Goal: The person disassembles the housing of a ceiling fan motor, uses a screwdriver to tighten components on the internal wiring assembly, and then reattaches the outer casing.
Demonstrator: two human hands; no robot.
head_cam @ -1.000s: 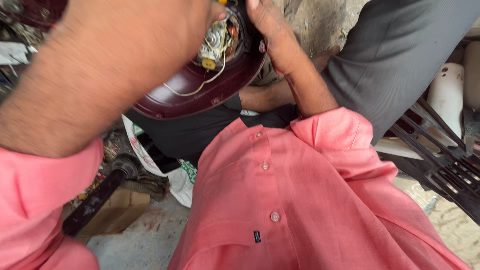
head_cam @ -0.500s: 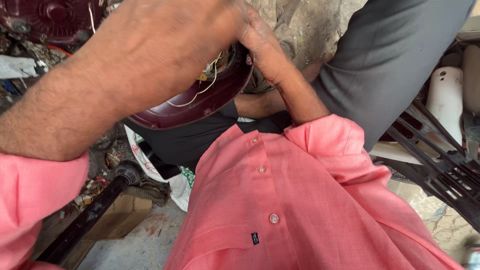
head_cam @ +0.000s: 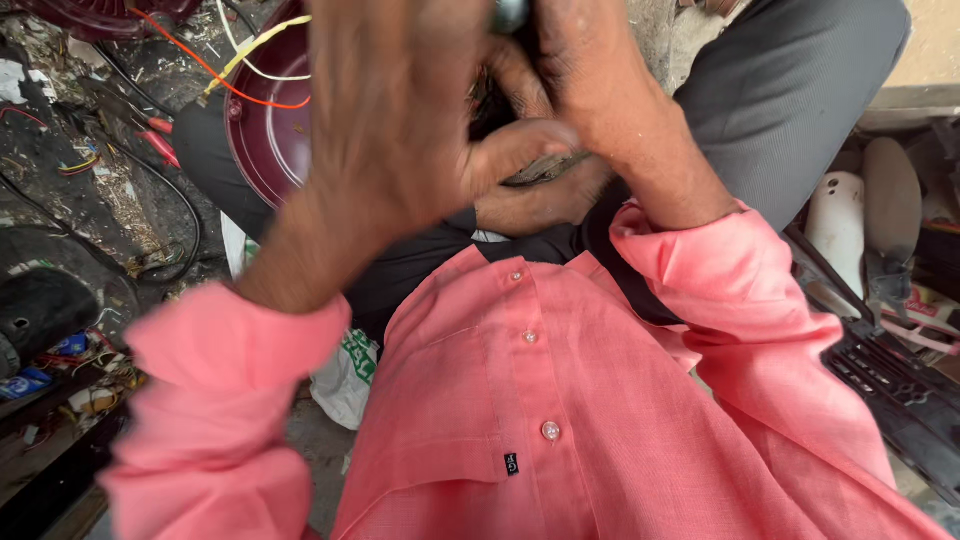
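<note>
While both hands work up close, the left hand (head_cam: 400,120) and right hand (head_cam: 590,80) are pressed together around a small metal part (head_cam: 510,12) at 12 o'clock. Can't tell how tightly they grip it. That maroon motor cover (head_cam: 265,130) with loose wires (head_cam: 240,60) sits at 10 o'clock, just behind the left hand.

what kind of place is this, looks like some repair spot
Probably a small electrical repair workshop, worked at floor level. A maroon round housing with loose red and pale wires lies by the hands, and red-handled pliers lie on the littered floor.
</note>
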